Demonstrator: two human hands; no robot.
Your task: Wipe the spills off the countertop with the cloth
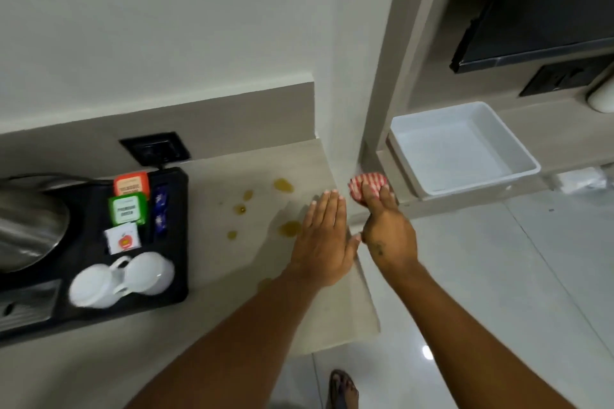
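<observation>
1. One beige bench (212,173) carries several yellow spills (289,228) in its right part.
2. At the left, a black tray (172,289) holds a steel kettle (26,226), two white cups (121,279) and tea packets (128,207).
3. A white tub (518,156) stands on the lower shelf (561,129) at the right.
4. The left hand (324,242) lies flat on the bench, grip apart, touching one spill.
5. The right hand (387,232) has its grip clamped on the red-and-white cloth (362,183), beside the bench edge.
</observation>
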